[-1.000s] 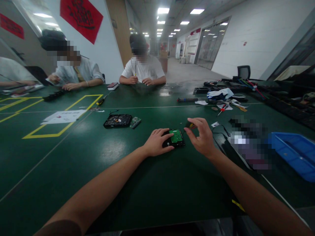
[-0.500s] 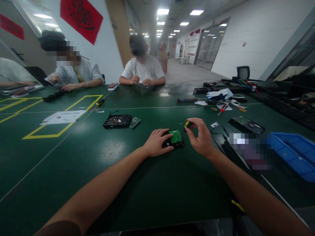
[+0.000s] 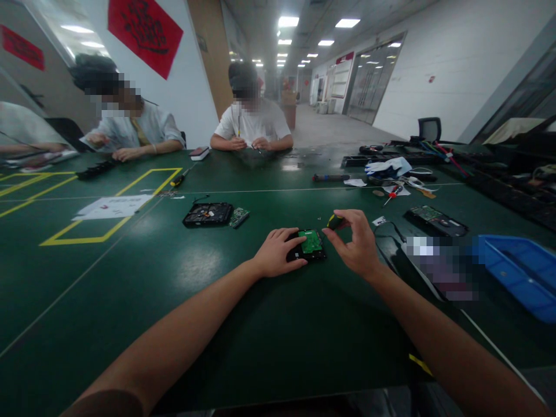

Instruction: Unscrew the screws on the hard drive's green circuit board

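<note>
A hard drive (image 3: 311, 242) lies on the green table with its green circuit board facing up. My left hand (image 3: 278, 253) grips it from the left, fingers across the top and thumb along the near edge. At the drive's right side, my right hand (image 3: 357, 242) is closed round the handle of a yellow-and-black screwdriver (image 3: 334, 222). Its thin shaft points down toward the drive's right edge; whether the tip touches a screw is too small to tell. Tiny screws (image 3: 319, 218) lie just beyond the drive.
Left of centre sit an opened hard drive (image 3: 207, 214) and a loose circuit board (image 3: 239, 217). To the right are another hard drive (image 3: 435, 220), a blue tray (image 3: 521, 272) and a red screwdriver (image 3: 393, 194). Two people (image 3: 252, 119) work across the table; part of another shows at far left.
The screwdriver handle has tilted slightly to the right, and my right thumb and fingers have shifted on it. My left hand and the hard drive stay in place.
</note>
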The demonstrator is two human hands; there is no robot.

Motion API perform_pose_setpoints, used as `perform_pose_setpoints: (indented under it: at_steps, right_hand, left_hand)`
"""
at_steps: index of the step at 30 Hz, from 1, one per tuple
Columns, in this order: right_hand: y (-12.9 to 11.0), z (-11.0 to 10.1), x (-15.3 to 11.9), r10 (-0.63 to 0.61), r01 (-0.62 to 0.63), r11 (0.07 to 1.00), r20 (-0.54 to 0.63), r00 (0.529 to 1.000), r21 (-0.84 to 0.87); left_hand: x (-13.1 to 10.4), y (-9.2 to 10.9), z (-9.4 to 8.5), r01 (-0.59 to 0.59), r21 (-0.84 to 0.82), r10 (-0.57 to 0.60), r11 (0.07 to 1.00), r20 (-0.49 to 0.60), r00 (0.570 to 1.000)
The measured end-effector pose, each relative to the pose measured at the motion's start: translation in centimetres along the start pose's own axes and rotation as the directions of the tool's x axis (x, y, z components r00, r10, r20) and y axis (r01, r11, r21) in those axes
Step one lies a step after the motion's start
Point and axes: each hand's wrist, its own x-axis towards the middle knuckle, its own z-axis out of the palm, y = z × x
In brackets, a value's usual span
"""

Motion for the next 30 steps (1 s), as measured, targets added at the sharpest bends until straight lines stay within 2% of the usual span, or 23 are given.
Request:
perform_pose_setpoints:
  at_steps: [8,15,21,27,30]
  right_hand:
    - [-0.12,0.17,-0.29,0.041,-0.045,0.997,0.072,0.997,0.061]
    - [-0.20,-0.14,0.02,0.009,-0.009,1.000,0.017,1.000,0.019]
    - [0.11,0.13,-0.39,0.047,-0.053,0.996,0.083,0.995,0.074]
    - [-0.12,0.05,-0.18,-0.025,0.025,1.000,-0.004,1.000,0.000]
    - [-0.10,0.08,-0.22,-0.014,0.014,1.000,-0.010,1.000,0.006]
  left_hand:
    - [-0.08,-0.06,-0.01,-0.007,0.005,0.007,1.000,-0.001,1.000]
    - [-0.04,-0.07,0.10,-0.004,0.005,0.004,1.000,-0.003,1.000]
    - [-0.08,-0.05,0.03,-0.010,0.005,0.010,1.000,-0.004,1.000]
    - [-0.01,-0.03,0.06,-0.011,0.017,0.011,1.000,-0.004,1.000]
    - [-0.05,-0.07,0.10,-0.013,0.021,0.013,1.000,-0.003,1.000]
